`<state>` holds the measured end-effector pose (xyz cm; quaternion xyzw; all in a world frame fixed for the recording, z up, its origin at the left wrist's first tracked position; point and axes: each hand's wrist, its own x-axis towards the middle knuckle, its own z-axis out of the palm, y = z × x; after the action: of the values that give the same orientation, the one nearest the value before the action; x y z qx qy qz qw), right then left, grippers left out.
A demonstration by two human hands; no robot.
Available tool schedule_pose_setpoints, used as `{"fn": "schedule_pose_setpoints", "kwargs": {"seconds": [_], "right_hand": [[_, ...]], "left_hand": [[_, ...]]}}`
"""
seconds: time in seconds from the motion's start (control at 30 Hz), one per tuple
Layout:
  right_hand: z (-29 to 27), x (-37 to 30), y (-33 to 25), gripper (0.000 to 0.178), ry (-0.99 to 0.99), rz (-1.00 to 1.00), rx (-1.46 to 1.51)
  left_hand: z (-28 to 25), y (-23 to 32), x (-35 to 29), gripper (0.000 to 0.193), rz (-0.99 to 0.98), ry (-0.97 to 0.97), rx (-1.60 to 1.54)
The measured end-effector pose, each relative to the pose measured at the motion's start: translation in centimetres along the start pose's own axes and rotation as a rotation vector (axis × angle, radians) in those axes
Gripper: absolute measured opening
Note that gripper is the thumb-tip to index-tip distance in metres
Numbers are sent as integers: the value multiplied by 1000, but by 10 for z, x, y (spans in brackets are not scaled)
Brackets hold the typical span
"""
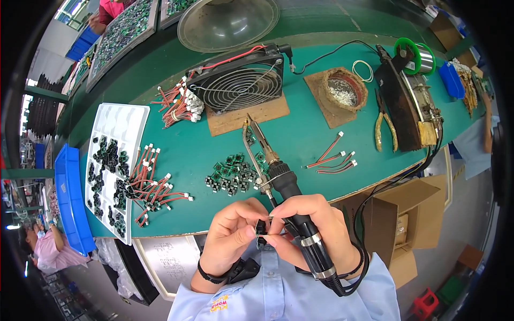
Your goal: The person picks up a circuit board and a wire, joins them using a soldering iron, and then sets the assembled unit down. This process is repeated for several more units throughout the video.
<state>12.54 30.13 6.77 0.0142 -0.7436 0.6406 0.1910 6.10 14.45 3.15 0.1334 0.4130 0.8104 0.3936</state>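
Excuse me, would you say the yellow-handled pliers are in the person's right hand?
No, the yellow-handled pliers lie on the green work surface, while the right hand holds the soldering iron.

Soldering iron [286,180] before the fan [239,88]

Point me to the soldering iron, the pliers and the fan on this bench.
Soldering iron [285,181]: head view, on its black grip.
Pliers [381,114]: head view, near the pivot.
Fan [240,88]: head view, on the round wire guard.
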Motion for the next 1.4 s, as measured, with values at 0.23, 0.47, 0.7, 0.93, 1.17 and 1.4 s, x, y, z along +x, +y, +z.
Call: {"fn": "schedule_pose_setpoints", "kwargs": {"seconds": [0.23,0.47,0.7,0.93,1.17,1.4], "right_hand": [[-1,-1,-1,41,5,11,12],[-3,-1,-1,41,12,6,14],[-6,-4,3,43,37,62,35],[-5,-8,5,40,25,-35,-142],[-13,-11,7,46,-129,-178,-450],[-3,-13,11,39,22,-13,30]], "left_hand": [[5,2,-1,22,-19,42,-22],[5,4,3,13,-5,14,-39],[15,21,-3,11,141,110,357],[23,38,3,10,317,28,1096],[20,39,4,15,400,-81,1408],[15,33,7,16,416,-72,1192]]}}
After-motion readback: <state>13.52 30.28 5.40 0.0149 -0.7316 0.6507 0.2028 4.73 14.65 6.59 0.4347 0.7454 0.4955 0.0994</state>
